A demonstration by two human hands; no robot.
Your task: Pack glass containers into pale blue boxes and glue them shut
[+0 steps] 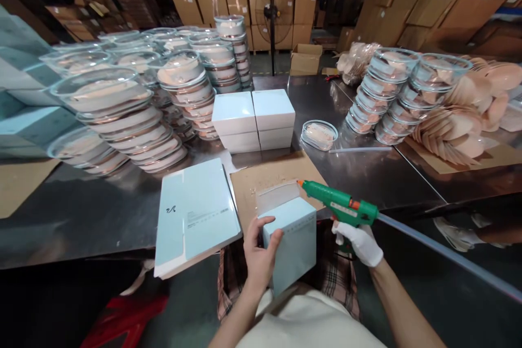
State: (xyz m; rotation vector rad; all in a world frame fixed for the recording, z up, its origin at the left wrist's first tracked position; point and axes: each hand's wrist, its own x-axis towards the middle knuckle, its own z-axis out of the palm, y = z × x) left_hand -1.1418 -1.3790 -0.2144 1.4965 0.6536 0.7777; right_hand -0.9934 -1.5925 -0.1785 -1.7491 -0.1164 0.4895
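Fingers (272, 236) of my bare left hand (258, 254) curl around the near corner of a pale blue folded cardboard box (292, 242), pressing its side while it sits over my lap at the worktop's edge. My white-gloved right hand (361, 242) grips the handle of a green hot-glue gun (345, 207), fingers wrapped shut around it, its orange nozzle just at the box's raised translucent flap (277, 194). A clear glue stick (444, 253) trails from the gun's back. Under the flap lies a brown cardboard sheet (265, 176) on the steel worktop (367, 168). Just left, I see a stack of flat pale blue box blanks (196, 212). Beyond stand finished pale blue boxes (253, 119), and on both sides, stacks of clear round lidded containers (122, 114).
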